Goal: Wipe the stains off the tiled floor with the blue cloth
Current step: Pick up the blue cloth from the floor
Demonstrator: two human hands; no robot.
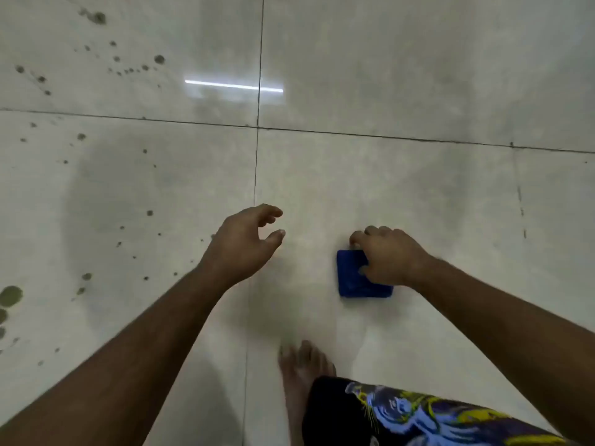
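A: Entry. The folded, dark blue square cloth (pixel 357 278) lies flat on the pale grey glossy tiled floor (pixel 418 75), on the tile right of the vertical grout line. The right hand (pixel 389 257) presses down on its upper right part, fingers curled over the far edge, thumb on top.

B: And the other hand?

A: The left hand (pixel 244 243) hangs just over the floor, fingers spread and loosely curved, gripping nothing. It sits near the grout line, apart from the cloth.

B: Where are the stains relative to the cloth?

A: The dark olive spots and splashes (pixel 11 296) scatter across the left tiles, from the upper corner down to the large blotches at the left edge. All lie left of both hands. The tile under the cloth looks clean.

B: So the stroke runs leftward.

A: Judged so. The left hand is nearer the spots, but the right one has the cloth; it must cross the grout line.

B: A bare foot (pixel 306 371) stands just below the cloth.
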